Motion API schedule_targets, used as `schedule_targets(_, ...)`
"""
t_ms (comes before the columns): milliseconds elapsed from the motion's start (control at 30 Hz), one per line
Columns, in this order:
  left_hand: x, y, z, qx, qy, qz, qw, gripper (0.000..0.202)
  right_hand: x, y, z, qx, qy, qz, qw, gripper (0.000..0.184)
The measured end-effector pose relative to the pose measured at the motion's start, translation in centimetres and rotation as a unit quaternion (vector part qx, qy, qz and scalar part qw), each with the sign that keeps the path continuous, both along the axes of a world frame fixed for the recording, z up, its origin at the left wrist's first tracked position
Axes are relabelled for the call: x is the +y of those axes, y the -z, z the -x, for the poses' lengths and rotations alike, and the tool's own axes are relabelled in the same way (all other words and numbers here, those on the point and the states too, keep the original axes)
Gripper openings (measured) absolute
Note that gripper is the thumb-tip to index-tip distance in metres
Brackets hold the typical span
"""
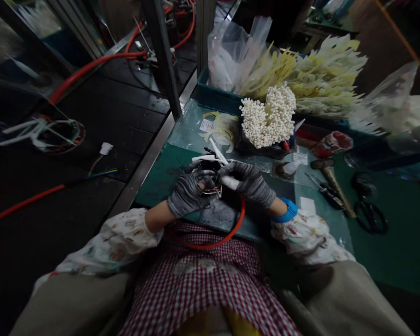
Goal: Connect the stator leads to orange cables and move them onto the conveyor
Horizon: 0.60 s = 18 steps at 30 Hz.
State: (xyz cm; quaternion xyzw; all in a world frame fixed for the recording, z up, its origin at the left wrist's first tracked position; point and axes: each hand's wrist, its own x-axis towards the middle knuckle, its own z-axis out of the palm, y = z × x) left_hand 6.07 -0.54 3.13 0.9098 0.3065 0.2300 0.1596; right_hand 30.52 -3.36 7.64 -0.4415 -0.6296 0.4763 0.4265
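In front of my apron, a round wound motor stator point(210, 165) with dark windings and white sleeves stands on the green bench top. My left hand point(191, 191), in a grey knit glove, curls around its left side. Gloved alike, with white wrapping on one finger, my right hand point(247, 181) has its fingers closed at the right side, beside a white sleeve point(218, 151) that sticks up. What lies between those fingertips is hidden. A red cable point(236, 227) loops below the hands towards my lap.
Behind are a bundle of white sticks point(269, 116), yellowish strips point(325, 74) in a blue bin and plastic bags point(227, 56). A hammer point(336, 189), screwdriver point(325, 191) and scissors point(371, 217) lie right. Across a metal edge, more stators point(58, 135) with red cables sit on dark slats.
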Motion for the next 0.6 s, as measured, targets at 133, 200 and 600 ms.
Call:
schedule_targets(133, 0.0, 0.4, 0.0, -0.014, -0.002, -0.024, 1.000, 0.022, -0.4, 0.8, 0.1, 0.007, -0.013, -0.001, 1.000, 0.019)
schedule_targets(200, 0.0, 0.6, 0.0, -0.017, -0.007, -0.030, 0.999, 0.028, -0.8, 1.5, -0.1, -0.001, -0.042, -0.026, 0.999, 0.020)
schedule_targets(600, -0.6, 0.1, -0.4, 0.001, -0.018, 0.011, 1.000, 0.030, -4.1, 2.0, 0.4, -0.102, -0.091, -0.048, 0.989, 0.024)
